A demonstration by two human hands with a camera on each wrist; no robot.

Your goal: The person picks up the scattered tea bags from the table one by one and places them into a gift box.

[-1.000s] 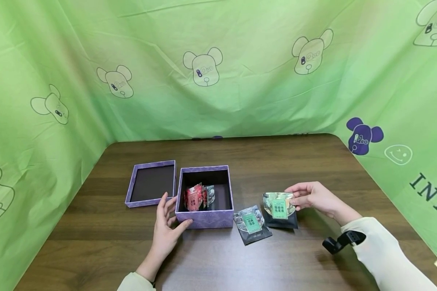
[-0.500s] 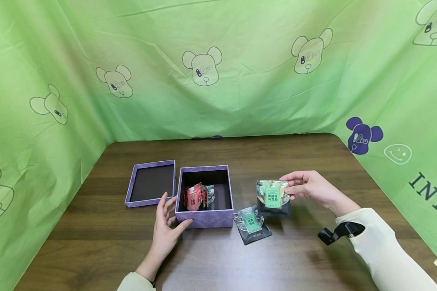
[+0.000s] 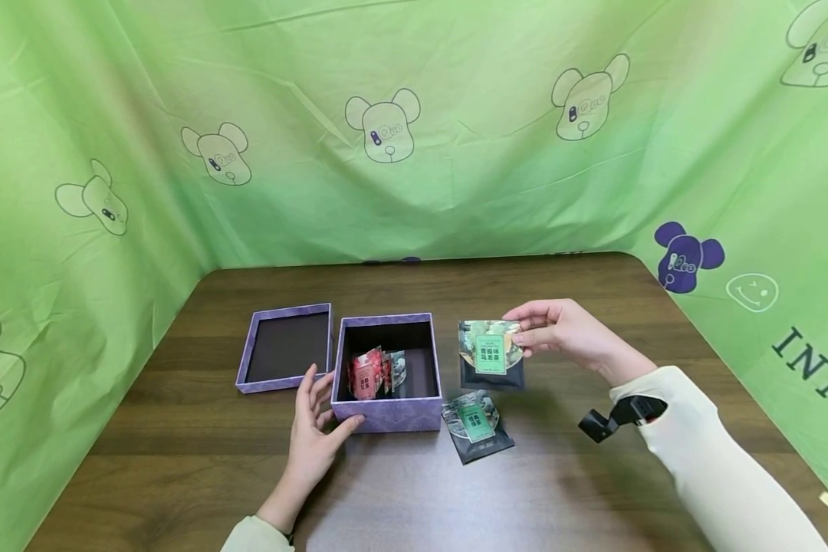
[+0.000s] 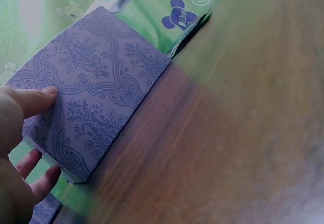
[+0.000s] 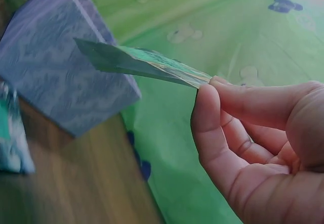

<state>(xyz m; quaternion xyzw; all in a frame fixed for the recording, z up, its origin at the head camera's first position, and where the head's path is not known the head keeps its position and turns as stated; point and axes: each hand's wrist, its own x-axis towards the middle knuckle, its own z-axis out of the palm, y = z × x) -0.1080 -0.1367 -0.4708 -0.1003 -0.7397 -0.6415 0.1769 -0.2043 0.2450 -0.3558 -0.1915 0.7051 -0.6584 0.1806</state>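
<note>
A purple patterned box [image 3: 389, 415] stands lidless on the table, with several red and grey tea sachets [image 3: 366, 377] upright in its left part. My left hand [image 3: 315, 445] holds its front left corner. The thumb [image 4: 39, 100] lies on the front face and the other fingers are at the left side. Between thumb and index finger, my right hand [image 3: 559, 333] pinches a green-labelled tea sachet [image 3: 491, 356] by its upper right edge, held up right of the box. In the right wrist view this sachet [image 5: 147, 64] appears nearly edge-on. Below it, a second green-labelled sachet [image 3: 478, 429] lies against the box's right side.
The box lid [image 3: 286, 349] lies upturned left of the box, its dark inside showing. Brown wood-grain table [image 3: 566, 498] runs under everything. A green printed cloth [image 3: 455, 199] hangs along the back and sides. A black wrist camera [image 3: 614, 418] sticks out under the right wrist.
My right hand has lifted the pinched sachet from beside the other sachet and carried it left and away, towards the box. My left hand and the box have not moved.
</note>
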